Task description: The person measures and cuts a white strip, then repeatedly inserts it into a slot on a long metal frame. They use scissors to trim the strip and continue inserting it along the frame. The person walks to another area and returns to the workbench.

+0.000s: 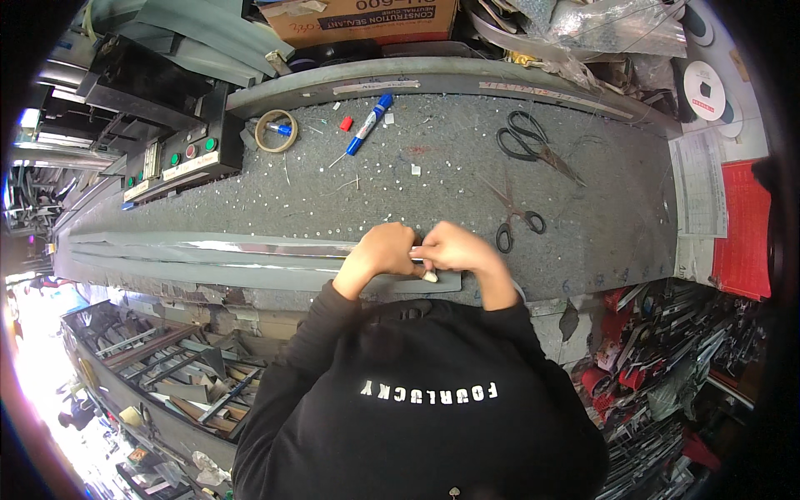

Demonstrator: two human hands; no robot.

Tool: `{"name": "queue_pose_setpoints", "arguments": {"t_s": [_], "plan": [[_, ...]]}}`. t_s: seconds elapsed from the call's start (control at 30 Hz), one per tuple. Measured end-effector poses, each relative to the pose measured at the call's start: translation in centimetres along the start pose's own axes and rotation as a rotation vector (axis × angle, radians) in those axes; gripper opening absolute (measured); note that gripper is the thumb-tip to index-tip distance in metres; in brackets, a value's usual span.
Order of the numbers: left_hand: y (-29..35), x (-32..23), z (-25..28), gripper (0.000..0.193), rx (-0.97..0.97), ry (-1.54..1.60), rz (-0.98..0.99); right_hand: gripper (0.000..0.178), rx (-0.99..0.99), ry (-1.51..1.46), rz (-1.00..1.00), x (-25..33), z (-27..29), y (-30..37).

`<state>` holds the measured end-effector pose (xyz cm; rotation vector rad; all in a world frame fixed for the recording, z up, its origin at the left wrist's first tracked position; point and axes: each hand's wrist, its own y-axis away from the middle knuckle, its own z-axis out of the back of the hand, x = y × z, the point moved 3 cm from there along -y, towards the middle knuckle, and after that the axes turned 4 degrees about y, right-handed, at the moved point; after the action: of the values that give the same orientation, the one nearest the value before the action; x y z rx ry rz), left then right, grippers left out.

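Observation:
A long grey strip (167,250) with a shiny reflective band along it lies lengthwise near the bench's front edge. My left hand (386,248) is closed over the strip's right part, fingers curled, and the shiny band runs in under it. My right hand (457,252) is closed beside it, thumb and fingers pinched together against the left. What they pinch is too small and hidden to name. A small cream-coloured bit (430,276) shows below the fingers; I cannot tell what it is. The strip's grey end (447,285) sticks out beneath my right hand.
Beyond my hands on the grey bench (333,192) lie small scissors (518,218), larger black-handled scissors (537,148), a blue marker (369,125), its red cap (346,124) and a tape roll (276,132). A machine with buttons (183,158) stands left. White specks are scattered about.

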<state>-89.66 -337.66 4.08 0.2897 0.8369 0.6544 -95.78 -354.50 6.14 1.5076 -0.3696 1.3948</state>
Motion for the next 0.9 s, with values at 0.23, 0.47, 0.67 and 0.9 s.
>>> {"name": "queue_pose_setpoints", "arguments": {"t_s": [0.23, 0.47, 0.67, 0.9], "plan": [[-0.2, 0.2, 0.1, 0.060, -0.022, 0.016, -0.011, 0.043, 0.170, -0.039, -0.078, -1.6, 2.5, 1.8], [-0.4, 0.2, -0.1, 0.068, 0.015, 0.009, 0.043, 0.041, 0.043, -0.041, -0.259, 0.8, 1.4, 0.8], [-0.6, -0.1, -0.6, 0.056, -0.018, 0.021, 0.031, 0.038, -0.026, -0.089, -0.325, -0.4, 0.2, -1.6], [-1.1, 0.7, -1.5, 0.064, -0.032, 0.080, -0.012, 0.033, 0.076, -0.073, -0.393, -2.2, 2.7, 2.0]]}}
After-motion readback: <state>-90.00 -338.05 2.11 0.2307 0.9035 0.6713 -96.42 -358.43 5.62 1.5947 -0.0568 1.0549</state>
